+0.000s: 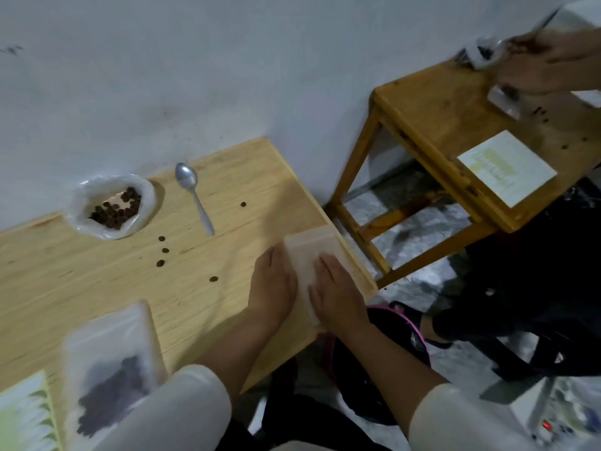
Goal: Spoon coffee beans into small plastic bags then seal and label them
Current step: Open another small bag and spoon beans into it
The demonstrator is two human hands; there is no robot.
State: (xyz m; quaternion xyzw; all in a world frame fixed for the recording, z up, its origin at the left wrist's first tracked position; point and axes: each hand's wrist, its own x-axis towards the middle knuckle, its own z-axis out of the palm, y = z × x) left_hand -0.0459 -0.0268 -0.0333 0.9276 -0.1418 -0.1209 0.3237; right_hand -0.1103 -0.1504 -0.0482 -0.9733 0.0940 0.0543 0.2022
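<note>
An empty small plastic bag (309,252) lies flat near the right edge of the light wooden table (97,281). My left hand (273,284) rests on its left side and my right hand (338,294) presses on its right side, fingers flat. A metal spoon (194,193) lies on the table behind them. To the spoon's left, an open plastic bag of coffee beans (113,206) sits by the wall. A filled bag of beans (110,379) lies at the near left. Several loose beans (161,252) are scattered between.
A sheet of labels (24,415) shows at the bottom left corner. To the right stands a wooden stool-table (432,105) with a label sheet (507,169); another person's hands (546,63) work with a bag and spoon there. Dark bags lie on the floor between.
</note>
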